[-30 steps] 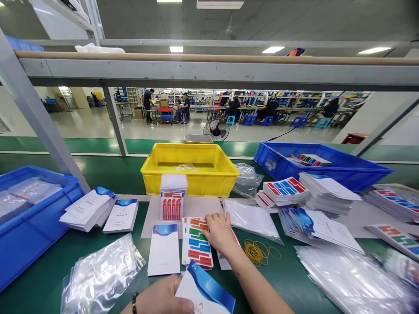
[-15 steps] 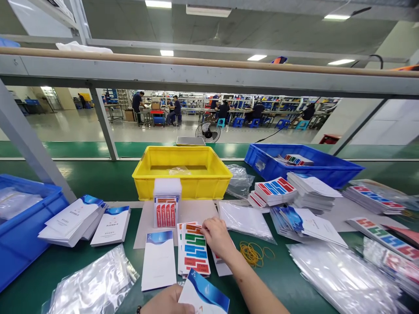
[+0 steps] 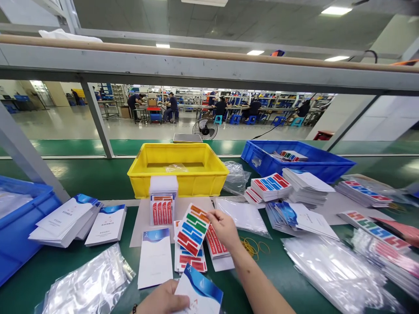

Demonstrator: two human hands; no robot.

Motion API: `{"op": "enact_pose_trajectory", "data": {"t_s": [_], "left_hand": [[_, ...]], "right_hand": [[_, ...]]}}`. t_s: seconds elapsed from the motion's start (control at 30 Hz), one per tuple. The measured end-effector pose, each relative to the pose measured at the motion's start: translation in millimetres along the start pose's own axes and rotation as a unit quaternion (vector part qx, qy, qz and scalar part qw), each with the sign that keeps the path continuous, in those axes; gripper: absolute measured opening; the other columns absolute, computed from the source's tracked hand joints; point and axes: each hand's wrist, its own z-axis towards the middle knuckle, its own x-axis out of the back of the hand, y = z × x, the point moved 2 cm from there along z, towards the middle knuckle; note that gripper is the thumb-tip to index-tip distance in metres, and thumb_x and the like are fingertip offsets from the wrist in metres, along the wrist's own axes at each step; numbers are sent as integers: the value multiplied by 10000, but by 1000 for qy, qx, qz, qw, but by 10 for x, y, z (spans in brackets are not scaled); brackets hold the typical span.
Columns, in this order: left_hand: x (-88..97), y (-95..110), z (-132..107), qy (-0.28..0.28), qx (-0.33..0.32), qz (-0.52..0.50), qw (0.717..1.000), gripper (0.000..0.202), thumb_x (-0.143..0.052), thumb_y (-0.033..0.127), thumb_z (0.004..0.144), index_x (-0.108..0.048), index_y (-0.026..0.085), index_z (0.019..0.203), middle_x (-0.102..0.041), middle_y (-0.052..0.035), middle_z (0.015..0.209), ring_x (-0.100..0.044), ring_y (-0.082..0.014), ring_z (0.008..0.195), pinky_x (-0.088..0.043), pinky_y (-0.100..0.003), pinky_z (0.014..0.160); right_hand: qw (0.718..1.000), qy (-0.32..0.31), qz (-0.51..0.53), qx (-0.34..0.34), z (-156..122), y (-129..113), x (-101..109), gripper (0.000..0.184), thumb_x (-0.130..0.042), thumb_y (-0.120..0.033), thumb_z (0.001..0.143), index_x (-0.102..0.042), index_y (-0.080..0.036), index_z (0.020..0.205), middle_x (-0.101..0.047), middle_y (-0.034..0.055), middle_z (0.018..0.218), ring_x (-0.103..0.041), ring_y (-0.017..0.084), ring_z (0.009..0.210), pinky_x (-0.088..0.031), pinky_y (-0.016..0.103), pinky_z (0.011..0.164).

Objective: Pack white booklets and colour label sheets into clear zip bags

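My left hand (image 3: 165, 298) grips a white booklet (image 3: 200, 291) with a blue wavy top, low at the front edge of the view. Pinched by one corner in my right hand (image 3: 223, 227) is a sticker sheet (image 3: 194, 229) with orange, green, blue and red shapes. It hangs tilted over a pile of similar sheets (image 3: 193, 264). Just right of that pile lies a stack of red-printed cards (image 3: 216, 244). To its left rests another white booklet (image 3: 155, 261). Behind them stands a block of red-striped cards (image 3: 163, 211) against a white foam piece.
A yellow bin (image 3: 178, 183) stands behind the cards, with blue bins (image 3: 294, 168) at right and left. Booklet stacks (image 3: 106, 223), clear plastic bags (image 3: 88, 279), and yellow rubber bands (image 3: 253, 247) lie around. At far right, another person's hand (image 3: 410, 237) is partly visible.
My right hand has lifted a colourful sticker sheet off the pile and tilted it, uncovering the red-printed cards beside it. My left hand still holds the booklet. The camera view has shifted slightly.
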Motion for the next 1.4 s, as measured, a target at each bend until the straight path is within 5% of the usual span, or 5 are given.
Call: {"op": "enact_pose_trajectory", "data": {"t_s": [0.1, 0.3, 0.47, 0.7, 1.4], "left_hand": [[-21, 46, 15, 83, -5, -90, 993, 438, -705, 452, 614, -681, 43, 769, -707, -195, 784, -650, -331, 826, -445, -420, 829], [-144, 195, -40, 142, 2, -192, 971, 480, -603, 468, 726, -621, 52, 965, -719, -159, 781, -665, -316, 819, -464, -431, 811], [-123, 202, -52, 173, 19, -165, 971, 431, -695, 357, 674, -597, 41, 951, -720, -155, 748, -679, -311, 744, -497, -408, 731], [-144, 256, -73, 160, 39, -161, 973, 341, -707, 335, 666, -617, 48, 826, -722, -152, 741, -685, -289, 720, -511, -344, 679], [-165, 309, -118, 164, 27, -167, 972, 279, -677, 304, 707, -612, 65, 834, -726, -138, 736, -690, -267, 702, -522, -322, 657]], "right_hand": [[998, -4, 42, -40, -74, -29, 113, 339, -405, -436, 826, -557, -149, 727, -604, 35, 598, -552, 160, 539, -434, 266, 517], [984, -171, 16, -55, -496, -150, -98, 217, -502, -318, 776, -589, -163, 653, -591, -7, 579, -530, 127, 540, -393, 220, 504], [976, -102, -188, 40, -542, -115, 60, 164, -448, -232, 809, -602, -185, 786, -618, 39, 775, -550, 180, 746, -410, 294, 694], [927, -151, -335, 78, -593, 46, 190, 308, -524, -88, 652, -522, -208, 935, -551, 60, 1001, -474, 230, 963, -335, 366, 840], [923, -196, -318, 87, -561, -5, 286, 199, -527, -101, 681, -530, -217, 843, -574, 33, 946, -508, 206, 947, -334, 371, 903]]}}
